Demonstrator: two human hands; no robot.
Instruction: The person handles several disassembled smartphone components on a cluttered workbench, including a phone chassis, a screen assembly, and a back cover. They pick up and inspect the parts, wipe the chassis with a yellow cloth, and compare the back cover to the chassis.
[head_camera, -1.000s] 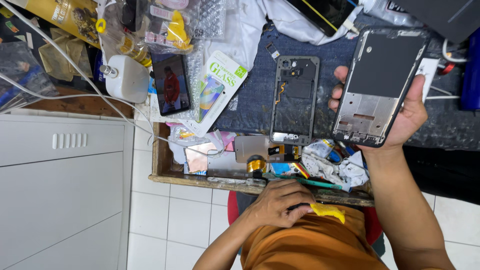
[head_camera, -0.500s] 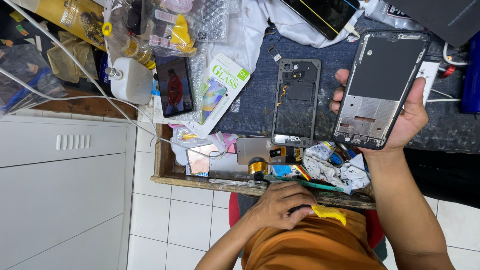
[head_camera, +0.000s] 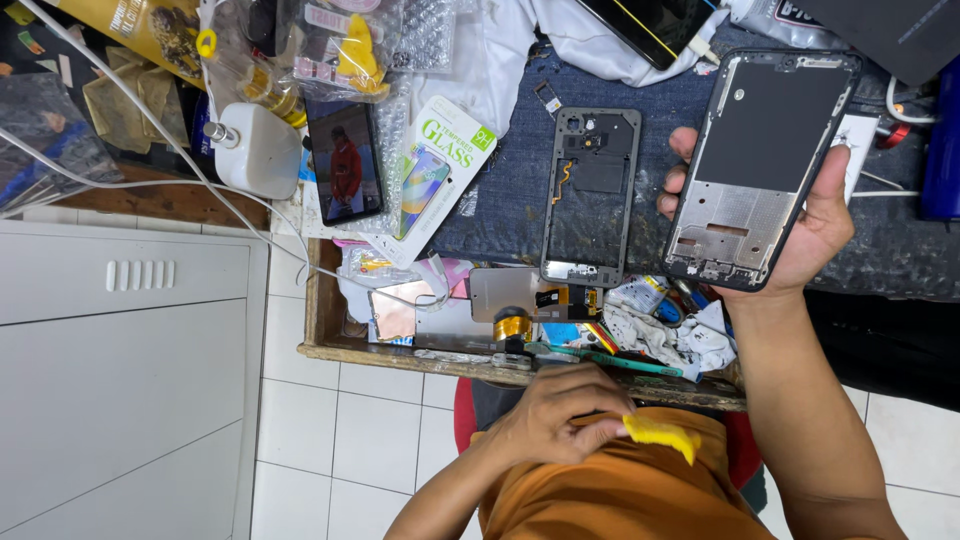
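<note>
Hands: right hand (head_camera: 815, 235) is raised over the bench, palm toward the camera; left hand (head_camera: 555, 415) is low, against the orange shirt.
Right hand state: cupped around a phone frame (head_camera: 760, 160), fingertips on its left edge, thumb along its right edge.
Left hand state: fingers curled and pinching a yellow cloth (head_camera: 660, 437), which sticks out to the right of the fingers.
White cabinet (head_camera: 120, 380): fills the left side, beside the tiled floor.
Dark blue mat (head_camera: 505, 190): covers the bench top under the work area.
Wooden tray (head_camera: 320, 300): lies at the near bench edge, full of small parts and wrappers.
Phone frame: black rim, dark upper panel, bare metal lower plate; held upright above the mat, clear of the bench.
Second frame (head_camera: 592, 195): lies flat on the mat, just left of the right hand's fingertips, not touching them.
Lit phone (head_camera: 345, 165): lies face up, left of the mat.
Glass protector pack (head_camera: 430, 180): white and green, between the lit phone and the mat.
White charger (head_camera: 262, 150): just left of the lit phone, cable attached.
Green-handled tool (head_camera: 600, 357): lies along the tray's near edge, above the left hand.
</note>
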